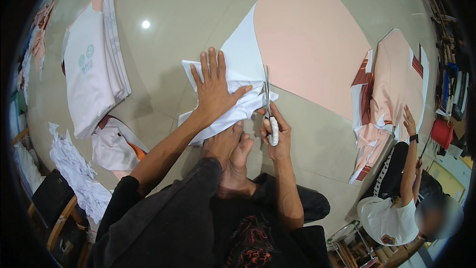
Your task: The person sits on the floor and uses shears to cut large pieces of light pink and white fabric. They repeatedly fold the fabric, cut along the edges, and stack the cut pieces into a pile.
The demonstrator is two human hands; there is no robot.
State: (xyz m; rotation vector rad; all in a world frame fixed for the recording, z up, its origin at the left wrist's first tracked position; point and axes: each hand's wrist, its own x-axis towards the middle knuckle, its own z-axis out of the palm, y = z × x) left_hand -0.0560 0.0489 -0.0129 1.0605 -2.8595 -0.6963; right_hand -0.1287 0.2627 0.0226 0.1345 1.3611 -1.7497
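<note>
my left fingers [212,64] lie spread flat on the near, bunched part of the pink and white cloth [302,44] on the floor [163,64]; my right fingers [281,120] grasp scissors [268,103], blades pointing far.

I see a glossy beige tiled floor [168,0] with a round glare [146,24] far left, dark wood-railed furniture [60,222] near left, and perhaps cluttered shelves [445,32] far right.

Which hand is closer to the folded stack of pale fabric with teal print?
Left. The left hand lies spread on white fabric, to the right of the folded fabric stack; the right hand, holding scissors, is farther right.
</note>
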